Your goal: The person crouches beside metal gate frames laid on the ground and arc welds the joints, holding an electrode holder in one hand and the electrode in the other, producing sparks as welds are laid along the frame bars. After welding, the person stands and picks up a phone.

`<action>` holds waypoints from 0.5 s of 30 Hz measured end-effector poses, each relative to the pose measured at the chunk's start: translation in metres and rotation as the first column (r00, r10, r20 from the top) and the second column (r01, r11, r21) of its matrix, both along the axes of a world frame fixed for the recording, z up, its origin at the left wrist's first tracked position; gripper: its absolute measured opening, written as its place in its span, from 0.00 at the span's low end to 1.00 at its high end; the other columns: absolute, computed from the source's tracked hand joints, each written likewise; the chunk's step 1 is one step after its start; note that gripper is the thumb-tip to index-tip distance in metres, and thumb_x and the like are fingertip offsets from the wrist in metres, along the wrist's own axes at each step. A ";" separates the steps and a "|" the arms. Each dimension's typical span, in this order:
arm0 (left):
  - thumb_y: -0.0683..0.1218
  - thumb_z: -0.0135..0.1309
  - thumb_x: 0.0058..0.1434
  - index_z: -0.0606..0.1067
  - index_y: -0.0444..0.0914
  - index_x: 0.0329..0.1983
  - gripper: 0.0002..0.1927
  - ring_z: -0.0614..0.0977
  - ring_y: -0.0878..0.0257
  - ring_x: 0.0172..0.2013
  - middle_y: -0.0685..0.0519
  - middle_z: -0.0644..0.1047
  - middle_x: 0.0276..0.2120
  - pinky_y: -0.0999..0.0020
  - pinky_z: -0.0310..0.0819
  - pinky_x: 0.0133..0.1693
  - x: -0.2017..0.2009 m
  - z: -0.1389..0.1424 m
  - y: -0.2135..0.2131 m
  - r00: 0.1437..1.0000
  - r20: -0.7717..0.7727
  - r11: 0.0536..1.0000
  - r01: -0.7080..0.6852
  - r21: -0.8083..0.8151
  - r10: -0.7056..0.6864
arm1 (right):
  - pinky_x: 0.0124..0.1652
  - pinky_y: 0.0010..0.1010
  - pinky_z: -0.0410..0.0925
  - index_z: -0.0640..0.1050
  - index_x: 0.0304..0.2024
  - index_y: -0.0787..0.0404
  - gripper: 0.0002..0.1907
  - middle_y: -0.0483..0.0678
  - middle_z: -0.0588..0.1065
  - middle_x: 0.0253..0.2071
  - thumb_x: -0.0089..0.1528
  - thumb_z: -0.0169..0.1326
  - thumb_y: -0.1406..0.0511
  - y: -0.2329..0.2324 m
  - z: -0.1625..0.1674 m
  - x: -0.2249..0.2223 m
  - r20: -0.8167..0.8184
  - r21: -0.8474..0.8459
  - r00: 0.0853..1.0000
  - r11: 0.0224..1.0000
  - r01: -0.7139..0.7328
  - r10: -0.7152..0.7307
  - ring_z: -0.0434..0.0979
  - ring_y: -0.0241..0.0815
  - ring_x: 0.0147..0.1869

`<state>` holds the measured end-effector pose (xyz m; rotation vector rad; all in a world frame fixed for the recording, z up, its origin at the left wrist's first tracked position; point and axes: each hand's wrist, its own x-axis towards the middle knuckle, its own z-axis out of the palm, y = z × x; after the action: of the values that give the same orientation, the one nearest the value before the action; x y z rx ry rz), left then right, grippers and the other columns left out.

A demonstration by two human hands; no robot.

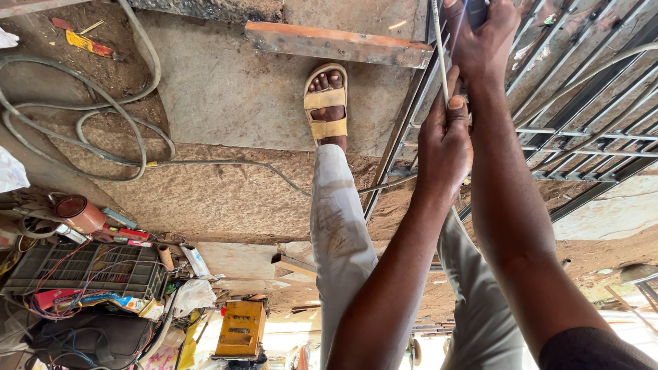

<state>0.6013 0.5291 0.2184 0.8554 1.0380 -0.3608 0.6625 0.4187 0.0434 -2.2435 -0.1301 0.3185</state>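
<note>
Left hand (444, 147) pinches thin rod (439, 48), thumb up. Right hand (483, 34) wraps dark holder just beyond. Rod's long axis runs away along metal grille (582, 130); sandalled foot (326, 103) stands beside it.

Sandal (326, 103) tan-yellow, trousers (340, 233) pale grey with dark smudges. Steel bar (338, 44) rust-orange. Metal grille (582, 103) dark grey, parallel bars. Hose (75, 116) grey-green. Box (240, 329) yellow. Crate (89, 270) grey, wires red and blue.

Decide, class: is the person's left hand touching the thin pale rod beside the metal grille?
Touching. The head view shows the left hand with its fingers pinching the thin rod, no gap visible.
</note>
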 end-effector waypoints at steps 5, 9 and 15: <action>0.46 0.36 0.79 0.61 0.38 0.78 0.26 0.63 0.72 0.32 0.42 0.73 0.56 0.77 0.65 0.38 0.001 0.002 0.002 0.994 -0.111 0.996 0.004 -0.087 -0.014 | 0.35 0.31 0.65 0.77 0.42 0.66 0.20 0.43 0.72 0.31 0.75 0.64 0.56 0.003 0.002 0.002 0.015 0.001 1.000 1.000 0.002 -0.002 0.70 0.33 0.34; 0.44 0.37 0.78 0.61 0.37 0.77 0.25 0.63 0.73 0.32 0.51 0.71 0.63 0.78 0.65 0.38 0.003 0.003 0.002 0.997 -0.062 0.997 -0.041 -0.069 0.037 | 0.33 0.27 0.66 0.79 0.39 0.65 0.17 0.41 0.75 0.30 0.73 0.62 0.57 0.003 0.001 0.001 -0.127 -0.013 0.988 0.996 0.088 -0.089 0.72 0.30 0.32; 0.40 0.36 0.75 0.60 0.36 0.77 0.26 0.63 0.73 0.32 0.52 0.69 0.67 0.78 0.64 0.38 0.002 0.003 0.002 0.998 -0.036 0.995 -0.057 -0.078 0.054 | 0.34 0.28 0.67 0.79 0.40 0.67 0.16 0.45 0.76 0.32 0.74 0.64 0.60 0.000 -0.003 -0.001 -0.008 -0.037 0.999 0.999 0.035 -0.035 0.73 0.33 0.34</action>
<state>0.6031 0.5314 0.2215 0.7502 1.0696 -0.3684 0.6611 0.4190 0.0403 -2.2778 -0.0807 0.3140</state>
